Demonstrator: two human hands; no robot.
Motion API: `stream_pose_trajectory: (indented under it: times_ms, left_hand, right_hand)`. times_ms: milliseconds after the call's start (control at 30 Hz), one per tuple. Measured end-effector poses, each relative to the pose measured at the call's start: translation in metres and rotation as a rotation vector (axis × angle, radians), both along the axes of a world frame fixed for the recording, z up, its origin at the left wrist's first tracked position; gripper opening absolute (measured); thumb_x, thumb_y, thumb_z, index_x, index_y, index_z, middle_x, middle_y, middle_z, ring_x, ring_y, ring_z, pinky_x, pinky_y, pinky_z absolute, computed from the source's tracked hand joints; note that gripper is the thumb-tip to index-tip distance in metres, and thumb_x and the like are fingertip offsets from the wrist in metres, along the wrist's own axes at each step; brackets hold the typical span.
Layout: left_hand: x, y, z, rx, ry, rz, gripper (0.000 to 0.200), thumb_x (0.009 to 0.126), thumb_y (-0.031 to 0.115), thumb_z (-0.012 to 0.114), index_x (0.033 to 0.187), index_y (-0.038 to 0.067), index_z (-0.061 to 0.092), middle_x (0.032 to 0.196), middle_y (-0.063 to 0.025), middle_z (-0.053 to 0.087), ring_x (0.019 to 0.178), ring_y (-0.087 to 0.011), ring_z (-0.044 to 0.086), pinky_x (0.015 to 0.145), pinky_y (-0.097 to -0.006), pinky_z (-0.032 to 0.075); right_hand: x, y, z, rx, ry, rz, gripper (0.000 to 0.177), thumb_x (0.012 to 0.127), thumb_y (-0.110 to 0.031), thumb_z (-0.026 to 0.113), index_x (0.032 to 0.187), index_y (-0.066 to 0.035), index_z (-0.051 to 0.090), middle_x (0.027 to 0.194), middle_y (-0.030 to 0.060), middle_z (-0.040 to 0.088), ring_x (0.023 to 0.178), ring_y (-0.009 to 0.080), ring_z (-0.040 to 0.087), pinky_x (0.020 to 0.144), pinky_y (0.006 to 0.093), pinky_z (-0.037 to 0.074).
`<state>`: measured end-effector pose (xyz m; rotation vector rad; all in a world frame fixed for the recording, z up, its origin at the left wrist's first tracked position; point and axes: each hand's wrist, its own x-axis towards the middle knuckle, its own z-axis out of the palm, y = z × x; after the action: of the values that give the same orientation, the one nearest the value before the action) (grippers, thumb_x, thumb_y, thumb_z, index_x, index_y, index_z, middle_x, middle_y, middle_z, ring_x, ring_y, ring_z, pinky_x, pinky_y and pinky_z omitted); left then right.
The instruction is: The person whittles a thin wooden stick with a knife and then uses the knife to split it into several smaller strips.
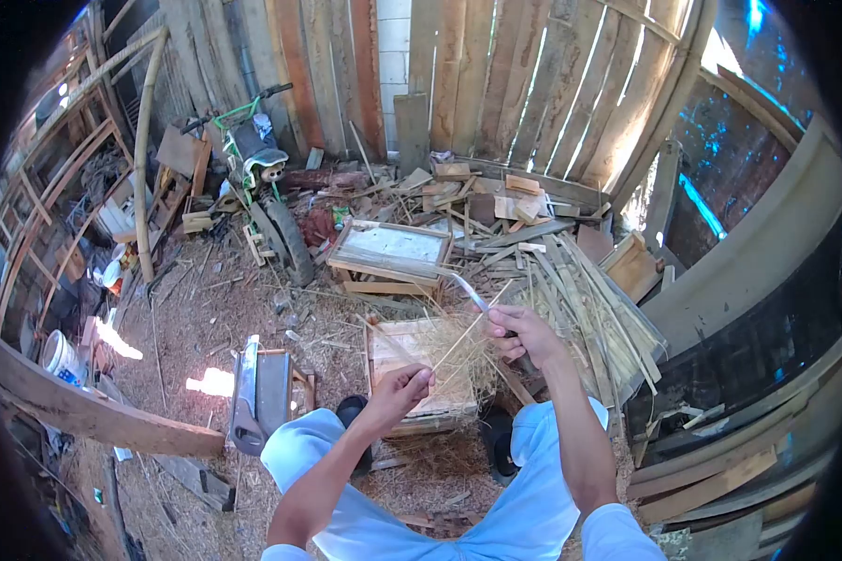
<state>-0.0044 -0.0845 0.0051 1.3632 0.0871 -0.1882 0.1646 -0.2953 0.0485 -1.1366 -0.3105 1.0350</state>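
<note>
My left hand is closed in a pinch on the lower end of a thin pale strip, which looks like split bamboo or wood. The strip slants up and right to my right hand. My right hand is closed round the handle of a knife with a curved blade, its tip pointing up and left. The strip passes by the blade and the fingers there; the exact contact is too small to tell. Below, between my feet, a wooden box carries a pile of thin shavings.
A handsaw lies on a small dark-topped stool at left. Ahead stands a framed wooden box, with wood scraps behind. Long slats lie at right. A small bike stands at far left; a beam crosses lower left.
</note>
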Motion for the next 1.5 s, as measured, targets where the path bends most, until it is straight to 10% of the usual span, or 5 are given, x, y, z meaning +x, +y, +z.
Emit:
stream_pose_trajectory:
  times_ms: [433,667,1100,1500]
  left_hand:
    - [0.009,0.005,-0.009,0.024,0.017,-0.007,0.026,0.098,0.032,0.049,0.092,0.008,0.055,0.062,0.0091,0.032,0.05,-0.0012,0.024,0.043,-0.0191,0.018]
    - [-0.019,0.039,-0.016,-0.039,0.087,0.108,0.024,0.099,0.03,0.047,0.09,0.009,0.054,0.061,0.0091,0.032,0.049,-0.0012,0.024,0.042,-0.0187,0.017]
    - [0.016,0.014,-0.011,-0.083,0.049,0.078,0.022,0.1,0.028,0.044,0.094,0.01,0.053,0.06,0.008,0.036,0.047,-0.0014,0.025,0.041,-0.0188,0.018]
    - [0.001,0.007,-0.014,-0.123,0.093,-0.012,0.025,0.1,0.031,0.045,0.089,0.009,0.05,0.058,0.0093,0.029,0.047,-0.001,0.021,0.04,-0.0193,0.016]
  right_hand:
    - [0.03,-0.002,-0.011,-0.02,-0.016,-0.205,0.027,0.095,-0.018,0.05,0.118,-0.004,0.055,0.071,-0.0046,0.047,0.046,0.0009,0.032,0.037,0.0155,0.024]
    - [0.084,-0.078,-0.03,-0.003,-0.199,-0.707,0.035,0.091,-0.02,0.05,0.123,-0.005,0.049,0.072,-0.0021,0.047,0.046,0.0026,0.031,0.037,0.0166,0.025]
    - [-0.065,0.063,-0.02,-0.081,-0.105,0.173,0.041,0.098,-0.024,0.046,0.135,-0.009,0.04,0.075,-0.0014,0.052,0.048,0.0006,0.032,0.039,0.0144,0.025]
    - [-0.037,0.023,-0.008,0.039,0.037,0.055,0.036,0.097,-0.029,0.05,0.128,-0.01,0.053,0.068,-0.0078,0.041,0.047,-0.0002,0.028,0.04,0.0153,0.021]
